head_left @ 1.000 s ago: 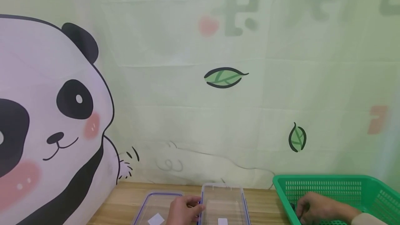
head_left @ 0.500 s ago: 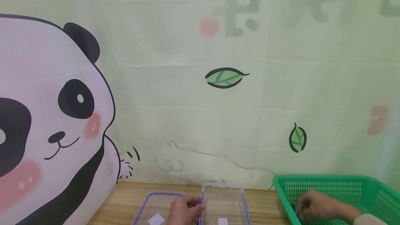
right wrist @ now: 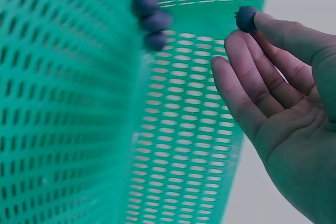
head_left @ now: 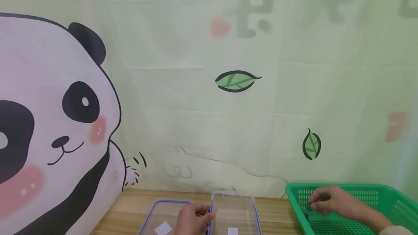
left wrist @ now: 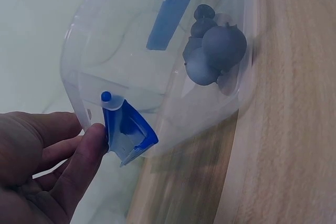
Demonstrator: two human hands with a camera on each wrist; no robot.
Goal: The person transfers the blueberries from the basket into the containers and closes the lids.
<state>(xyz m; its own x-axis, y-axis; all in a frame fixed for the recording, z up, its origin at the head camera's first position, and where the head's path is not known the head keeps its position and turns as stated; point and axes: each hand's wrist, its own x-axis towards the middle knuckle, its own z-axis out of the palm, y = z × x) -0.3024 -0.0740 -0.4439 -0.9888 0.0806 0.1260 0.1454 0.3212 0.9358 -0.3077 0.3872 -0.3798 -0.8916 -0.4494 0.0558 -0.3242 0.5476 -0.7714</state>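
My right hand (head_left: 339, 202) is over the left part of the green basket (head_left: 346, 185). Between its thumb and fingertips it pinches one blueberry (right wrist: 245, 19), as the right wrist view shows. Several more blueberries (right wrist: 155, 20) lie in the basket, apart from the hand. At the table's middle, my left hand (head_left: 192, 220) grips the side of a clear plastic box (head_left: 232, 193). In the left wrist view its thumb and fingers hold the box's edge beside a blue latch (left wrist: 128, 132). Several blueberries (left wrist: 224, 45) sit clustered inside the box.
A clear lid with a blue-purple rim (head_left: 174, 202) lies left of the box, partly behind the left hand, with a white label (head_left: 163, 228) on it. Behind the wooden table (head_left: 274, 211) hangs a pale green cloth (head_left: 183, 126) printed with a panda (head_left: 49, 82) and leaves.
My right hand has risen from low in the basket, with a blueberry now between its fingertips. The left hand and box have kept their place.
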